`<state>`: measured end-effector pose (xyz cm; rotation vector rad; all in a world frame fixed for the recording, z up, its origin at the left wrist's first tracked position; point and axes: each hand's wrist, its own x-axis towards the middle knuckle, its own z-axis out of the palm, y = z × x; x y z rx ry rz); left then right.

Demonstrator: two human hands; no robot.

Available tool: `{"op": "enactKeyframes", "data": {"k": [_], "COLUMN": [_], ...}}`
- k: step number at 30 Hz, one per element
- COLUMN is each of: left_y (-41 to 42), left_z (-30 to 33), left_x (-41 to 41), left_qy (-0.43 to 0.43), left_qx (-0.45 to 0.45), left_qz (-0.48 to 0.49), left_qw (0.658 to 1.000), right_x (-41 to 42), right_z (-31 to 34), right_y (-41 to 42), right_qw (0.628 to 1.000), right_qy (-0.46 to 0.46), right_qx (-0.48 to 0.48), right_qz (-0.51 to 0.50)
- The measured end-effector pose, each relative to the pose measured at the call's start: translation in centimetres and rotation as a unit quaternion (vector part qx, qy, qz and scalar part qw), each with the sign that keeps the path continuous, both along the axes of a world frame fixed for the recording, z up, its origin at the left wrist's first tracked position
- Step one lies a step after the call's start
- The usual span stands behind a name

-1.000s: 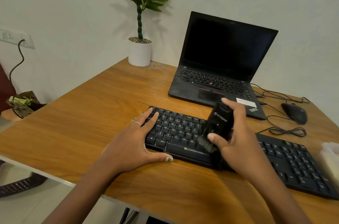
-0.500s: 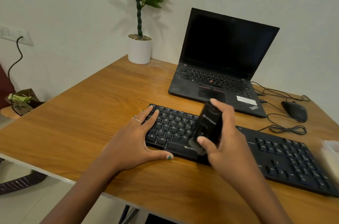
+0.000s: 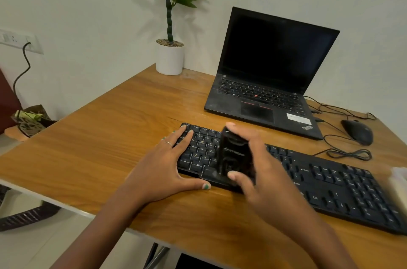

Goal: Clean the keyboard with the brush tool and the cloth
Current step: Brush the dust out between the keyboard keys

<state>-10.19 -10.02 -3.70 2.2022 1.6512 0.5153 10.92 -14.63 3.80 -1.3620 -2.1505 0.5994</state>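
Observation:
A long black keyboard (image 3: 334, 183) lies across the wooden desk (image 3: 99, 141) near its front edge. My left hand (image 3: 163, 169) rests flat on the keyboard's left end, fingers spread over the keys and thumb along its front edge. My right hand (image 3: 262, 176) grips a black brush tool (image 3: 234, 154) between thumb and fingers and holds it down on the left-middle keys. The brush's bristle end is hidden against the keys. A pale cloth-like thing (image 3: 398, 183) shows blurred at the right edge.
An open black laptop (image 3: 271, 83) stands behind the keyboard. A black mouse (image 3: 357, 132) and coiled cable (image 3: 350, 154) lie at the back right. A potted plant (image 3: 170, 57) sits at the desk's far corner. A wall socket with a cord (image 3: 19, 42) is at the left.
My right hand has moved the brush tool leftward along the keys, closer to my left hand. My left hand has stayed in place.

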Motion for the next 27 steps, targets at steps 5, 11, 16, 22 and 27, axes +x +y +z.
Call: {"op": "enactKeyframes", "data": {"k": [5, 11, 16, 22, 27], "left_y": [0.0, 0.0, 0.0, 0.0, 0.0], "left_z": [0.3, 0.0, -0.2, 0.0, 0.0], "left_x": [0.2, 0.0, -0.1, 0.0, 0.0], "left_qy": [0.002, 0.001, -0.001, -0.002, 0.002], "left_qx": [-0.008, -0.001, 0.01, -0.007, -0.002], "left_qz": [0.002, 0.002, 0.0, 0.002, 0.003], "left_qw": [1.0, 1.0, 1.0, 1.0, 1.0], "right_x": [5.8, 1.4, 0.1, 5.9, 1.2], "right_z": [1.6, 0.7, 0.3, 1.9, 0.3], "right_y": [0.2, 0.7, 1.3, 1.4, 1.5], "right_qw": [0.998, 0.999, 0.997, 0.998, 0.999], "right_qy": [-0.026, -0.045, -0.033, -0.012, -0.005], "right_qx": [-0.041, 0.01, 0.022, -0.053, -0.009], "right_qz": [-0.047, 0.021, 0.062, 0.01, 0.05]}}
